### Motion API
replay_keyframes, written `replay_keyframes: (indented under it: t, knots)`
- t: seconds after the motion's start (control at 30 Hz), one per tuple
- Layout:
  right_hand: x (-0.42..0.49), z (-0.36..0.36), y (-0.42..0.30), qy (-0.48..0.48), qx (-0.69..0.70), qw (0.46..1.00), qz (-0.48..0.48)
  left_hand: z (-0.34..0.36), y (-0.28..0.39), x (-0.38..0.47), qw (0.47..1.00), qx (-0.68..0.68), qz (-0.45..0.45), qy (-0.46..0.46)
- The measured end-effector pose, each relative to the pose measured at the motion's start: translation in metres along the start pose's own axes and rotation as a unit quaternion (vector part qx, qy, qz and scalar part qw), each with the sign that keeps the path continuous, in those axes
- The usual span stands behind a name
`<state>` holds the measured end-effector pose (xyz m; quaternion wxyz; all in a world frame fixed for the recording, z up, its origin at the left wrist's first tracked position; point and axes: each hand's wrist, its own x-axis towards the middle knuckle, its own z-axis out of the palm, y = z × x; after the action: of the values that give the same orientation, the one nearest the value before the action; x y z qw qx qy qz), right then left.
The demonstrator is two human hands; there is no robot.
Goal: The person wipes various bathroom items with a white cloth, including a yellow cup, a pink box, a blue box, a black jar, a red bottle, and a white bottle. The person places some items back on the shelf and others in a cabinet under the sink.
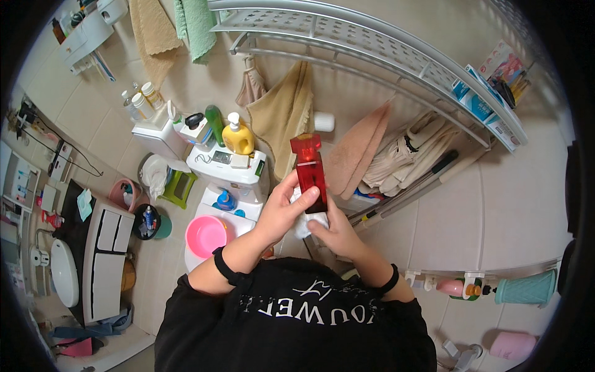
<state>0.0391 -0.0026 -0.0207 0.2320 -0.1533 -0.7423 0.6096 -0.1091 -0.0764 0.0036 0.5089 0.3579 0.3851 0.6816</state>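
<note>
A red translucent bottle (311, 174) with a faceted top is held up in front of my chest, its darker end towards me. My left hand (283, 209) grips it from the left, with the thumb lying across its face. A crumpled white cloth or tissue (316, 221) is bunched around the near end of the bottle. My right hand (338, 232) holds this cloth against the bottle, and its fingers are partly hidden behind both.
Beyond my left arm, a pink basin (207, 236) sits on a white toilet (232, 190) whose top bears a yellow pump bottle (238, 135). A metal towel rack (353, 37) juts from the wall. Mop handles (413, 190) lean at the right; a washbasin (65, 273) stands far left.
</note>
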Motion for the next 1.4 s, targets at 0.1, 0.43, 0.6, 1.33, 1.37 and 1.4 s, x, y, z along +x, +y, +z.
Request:
replay_keyframes:
  t: [0.1, 0.43, 0.6, 1.33, 1.37, 1.4]
  knots:
    - [-0.011, -0.017, 0.016, 0.027, -0.063, 0.997, 0.031, -0.001, -0.007, -0.004, 0.999, -0.010, -0.033, 0.006]
    - [0.021, -0.052, -0.036, 0.197, 0.323, 0.920, -0.101, 0.007, -0.010, -0.011, 0.895, 0.421, 0.143, 0.040]
    - [0.033, -0.018, -0.044, 0.160, -0.090, 0.967, -0.177, 0.012, -0.012, -0.008, 0.922, 0.365, 0.131, 0.026]
    - [0.056, -0.015, -0.032, 0.304, 0.443, 0.842, 0.050, 0.004, 0.000, -0.007, 0.963, 0.269, -0.006, -0.009]
    - [0.056, -0.017, -0.033, 0.307, 0.459, 0.832, 0.057, 0.003, 0.000, -0.007, 0.963, 0.269, 0.004, -0.001]
    - [0.055, -0.018, -0.035, 0.315, 0.476, 0.818, 0.069, 0.002, 0.000, -0.007, 0.961, 0.277, 0.020, 0.008]
